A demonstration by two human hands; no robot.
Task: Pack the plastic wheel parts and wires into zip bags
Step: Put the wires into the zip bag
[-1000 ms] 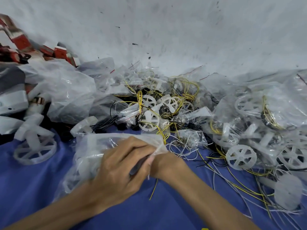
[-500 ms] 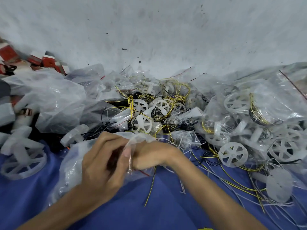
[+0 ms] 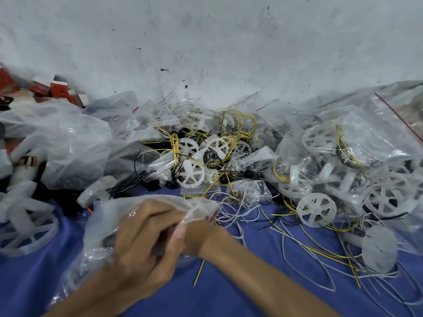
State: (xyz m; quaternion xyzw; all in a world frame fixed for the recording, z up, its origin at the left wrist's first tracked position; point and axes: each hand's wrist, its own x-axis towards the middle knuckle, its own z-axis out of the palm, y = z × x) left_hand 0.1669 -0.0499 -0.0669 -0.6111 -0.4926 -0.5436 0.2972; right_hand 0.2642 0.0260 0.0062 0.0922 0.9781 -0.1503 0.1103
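Here, the limp bag (image 3: 103, 220) is being pinched by left hand (image 3: 142, 243) and right hand (image 3: 202, 235) at its seemingly firmer mouth.

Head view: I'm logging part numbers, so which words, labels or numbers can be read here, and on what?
No text can be read.
On the red and white boxes, far left: print, if any, too blurred to read.
On the nearest zip bag: a red strip at its mouth, no print visible.
On the white wheels: no markings visible.
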